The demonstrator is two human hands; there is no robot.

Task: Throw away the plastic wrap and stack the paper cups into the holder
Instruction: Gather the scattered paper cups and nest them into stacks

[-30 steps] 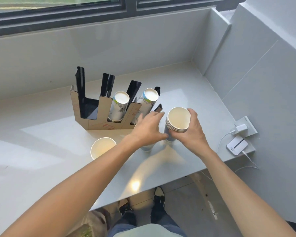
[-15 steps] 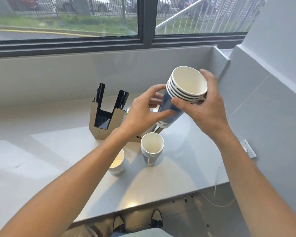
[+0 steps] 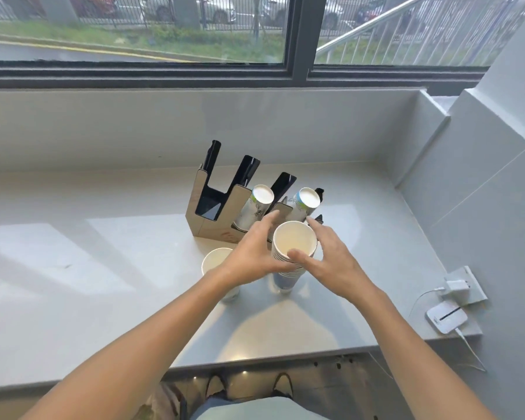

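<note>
The cup holder (image 3: 222, 207) already has cups in its middle and right slots, while its left slot stands empty. Just in front of it, both hands are around a tall stack of paper cups (image 3: 290, 259) standing on the table (image 3: 103, 268): left hand (image 3: 249, 256) wrapped against its side, right hand (image 3: 331, 259) loosely spread, thumb on the rim. Another open cup (image 3: 217, 262) waits left of the stack. No plastic wrap shows, so stacking is likely what remains.

Glossy grey counter (image 3: 73, 268) throws reflections; matt paper cups (image 3: 288, 262) stand stacked; holder (image 3: 212, 219) shows pale wood faces, shiny black plastic dividers.
</note>
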